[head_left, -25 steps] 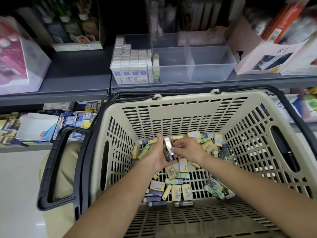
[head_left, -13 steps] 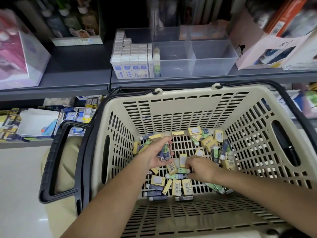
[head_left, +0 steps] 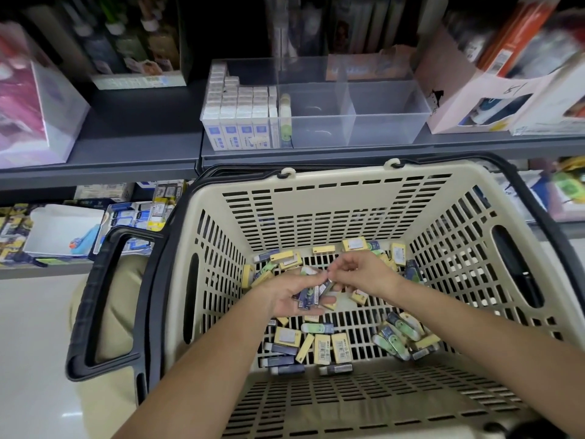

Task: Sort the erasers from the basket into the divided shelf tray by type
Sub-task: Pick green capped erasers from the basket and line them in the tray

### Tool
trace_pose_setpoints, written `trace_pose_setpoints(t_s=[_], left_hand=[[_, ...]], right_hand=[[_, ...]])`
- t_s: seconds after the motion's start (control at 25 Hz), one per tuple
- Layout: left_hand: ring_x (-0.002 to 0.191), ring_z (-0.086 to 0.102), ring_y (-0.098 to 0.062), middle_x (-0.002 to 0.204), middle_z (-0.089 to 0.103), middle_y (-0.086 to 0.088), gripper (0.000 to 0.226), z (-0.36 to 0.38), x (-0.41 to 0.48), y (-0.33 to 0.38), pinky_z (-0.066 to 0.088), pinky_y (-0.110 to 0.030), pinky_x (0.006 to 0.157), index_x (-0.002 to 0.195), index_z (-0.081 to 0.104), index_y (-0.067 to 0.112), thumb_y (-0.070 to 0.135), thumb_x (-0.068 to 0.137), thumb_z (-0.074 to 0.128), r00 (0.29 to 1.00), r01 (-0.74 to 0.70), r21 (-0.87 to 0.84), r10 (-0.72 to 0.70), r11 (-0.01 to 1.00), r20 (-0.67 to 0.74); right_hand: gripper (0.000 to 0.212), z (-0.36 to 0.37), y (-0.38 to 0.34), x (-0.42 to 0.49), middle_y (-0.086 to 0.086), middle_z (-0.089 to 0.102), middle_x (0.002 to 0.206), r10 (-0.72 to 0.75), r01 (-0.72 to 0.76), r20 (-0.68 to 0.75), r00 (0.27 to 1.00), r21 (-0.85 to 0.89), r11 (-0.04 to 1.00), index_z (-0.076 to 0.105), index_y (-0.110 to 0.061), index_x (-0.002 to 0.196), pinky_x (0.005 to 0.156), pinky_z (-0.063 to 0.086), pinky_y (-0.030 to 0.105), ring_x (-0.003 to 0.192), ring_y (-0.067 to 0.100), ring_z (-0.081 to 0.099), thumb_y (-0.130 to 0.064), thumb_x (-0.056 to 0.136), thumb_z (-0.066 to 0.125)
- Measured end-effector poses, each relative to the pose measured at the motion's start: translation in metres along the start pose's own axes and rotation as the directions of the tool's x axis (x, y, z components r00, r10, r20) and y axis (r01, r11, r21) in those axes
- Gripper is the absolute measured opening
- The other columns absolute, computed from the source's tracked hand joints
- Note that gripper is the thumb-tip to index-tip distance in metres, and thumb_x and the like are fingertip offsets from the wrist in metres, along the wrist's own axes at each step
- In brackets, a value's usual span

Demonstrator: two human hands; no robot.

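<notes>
The left hand [head_left: 292, 294] cups a bunch of dark erasers [head_left: 308, 297] in its palm, fingers curled round them, above the middle of the basket [head_left: 342, 179] floor. The right hand [head_left: 368, 274] meets it, thumb and forefinger pinching an eraser [head_left: 329, 284] at the bunch's far side; its type cannot be told. Yellow erasers [head_left: 329, 346] and green erasers [head_left: 399, 334] lie loose toward the basket's near edge and right wall.

The tray [head_left: 389, 128] stands on the shelf [head_left: 133, 147] beyond the basket's far rim, with white erasers [head_left: 237, 128] packed in its left compartment.

The erasers look light, stiff and not fragile. Their smooth sleeves probably slide on one another, so a loose handful may spill. Each is best pinched across its long sides, on the sleeve, and the bunch is best kept square in the palm.
</notes>
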State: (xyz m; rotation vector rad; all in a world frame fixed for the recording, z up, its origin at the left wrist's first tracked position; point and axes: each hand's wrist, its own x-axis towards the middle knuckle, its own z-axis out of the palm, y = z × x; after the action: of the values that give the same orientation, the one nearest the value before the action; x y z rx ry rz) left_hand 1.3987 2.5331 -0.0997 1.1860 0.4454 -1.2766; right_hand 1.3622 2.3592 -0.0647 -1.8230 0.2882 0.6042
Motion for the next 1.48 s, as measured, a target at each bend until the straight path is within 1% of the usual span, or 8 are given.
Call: trace_pose_setpoints(t_s=[0.12,0.2,0.28,0.36,0.52,0.96,1.12,1.48], left_hand=[[0.093,0.07,-0.027,0.098,0.073,-0.012,0.047,-0.002,-0.002,0.003,0.058,-0.046,0.072,0.106,0.062,0.015,0.027,0.066,0.082,0.998,0.001,-0.07,0.003,0.998,0.064],[0.09,0.071,-0.024,0.097,0.073,-0.013,0.04,-0.008,-0.002,0.005,0.059,-0.042,0.07,0.098,0.067,0.01,0.028,0.065,0.082,1.0,-0.017,-0.081,0.017,0.997,0.004],[0.086,0.072,-0.022,0.096,0.073,-0.013,0.029,-0.012,-0.002,0.005,0.059,-0.038,0.066,0.092,0.071,0.009,0.028,0.071,0.079,0.998,-0.015,-0.083,0.01,0.996,-0.06],[0.084,0.072,-0.02,0.096,0.074,-0.011,0.021,-0.016,0.0,0.004,0.058,-0.034,0.062,0.083,0.077,0.009,0.029,0.076,0.075,0.996,-0.007,-0.058,0.002,0.998,-0.087],[0.087,0.072,-0.019,0.095,0.074,-0.01,0.022,-0.019,-0.001,0.004,0.058,-0.035,0.062,0.093,0.069,0.009,0.026,0.08,0.071,0.993,-0.023,-0.079,0.013,0.997,-0.121],[0.074,0.07,-0.016,0.087,0.073,-0.011,0.032,-0.002,-0.017,0.02,0.059,-0.029,0.067,0.102,0.066,0.003,0.015,0.074,0.077,0.978,-0.185,-0.214,0.158,0.959,-0.137],[0.071,0.067,-0.017,0.086,0.069,-0.013,0.036,0.013,-0.022,0.034,0.059,-0.027,0.062,0.114,0.059,0.0,0.002,0.08,0.069,0.957,-0.27,-0.266,0.227,0.925,-0.182],[0.071,0.067,-0.019,0.086,0.068,-0.012,0.022,0.043,-0.055,0.064,0.056,-0.027,0.058,0.099,0.061,0.005,0.0,0.079,0.069,0.877,-0.474,-0.064,0.465,0.878,-0.119]], right_hand=[[0.011,0.0,-0.004,0.0,0.009,0.068,0.077,0.037,-0.034,-0.006,0.999,0.269,0.962,0.058,-0.008,0.097,0.06,0.054,0.017,0.066,0.01,0.069,-0.008,0.086,0.062],[0.007,-0.001,-0.002,-0.001,0.006,0.07,0.08,0.056,-0.048,-0.027,0.998,0.256,0.966,0.059,-0.011,0.095,0.062,0.054,0.018,0.071,0.011,0.07,-0.009,0.088,0.059],[0.003,0.004,0.009,-0.004,-0.002,0.069,0.082,0.025,-0.026,-0.004,1.0,-0.157,0.987,0.061,-0.017,0.089,0.066,0.053,0.017,0.075,0.008,0.067,-0.015,0.089,0.059],[0.009,0.019,0.027,-0.007,-0.005,0.067,0.092,-0.005,0.093,0.15,0.989,-0.588,0.803,0.065,-0.018,0.091,0.077,0.051,0.021,0.082,0.008,0.063,-0.025,0.088,0.06],[0.014,0.042,0.048,-0.01,0.004,0.064,0.098,0.017,0.215,0.261,0.965,-0.829,0.517,0.064,-0.014,0.094,0.073,0.052,0.034,0.09,0.022,0.061,-0.024,0.085,0.059],[0.019,-0.012,-0.008,0.003,-0.006,0.064,0.084,0.029,0.019,0.076,0.997,-0.565,0.825,0.057,-0.024,0.078,0.068,0.05,0.022,0.076,0.008,0.06,-0.014,0.077,0.073],[0.015,-0.043,-0.031,-0.007,0.004,0.066,0.073,0.043,-0.058,-0.066,0.997,-0.248,0.967,0.062,-0.009,0.083,0.066,0.051,0.025,0.064,0.013,0.06,-0.007,0.075,0.074],[0.017,-0.026,-0.077,-0.018,0.002,0.063,0.066,-0.212,0.168,-0.139,0.967,-0.274,0.947,0.06,-0.012,0.079,0.062,0.049,0.03,0.06,0.014,0.057,-0.021,0.077,0.074]])
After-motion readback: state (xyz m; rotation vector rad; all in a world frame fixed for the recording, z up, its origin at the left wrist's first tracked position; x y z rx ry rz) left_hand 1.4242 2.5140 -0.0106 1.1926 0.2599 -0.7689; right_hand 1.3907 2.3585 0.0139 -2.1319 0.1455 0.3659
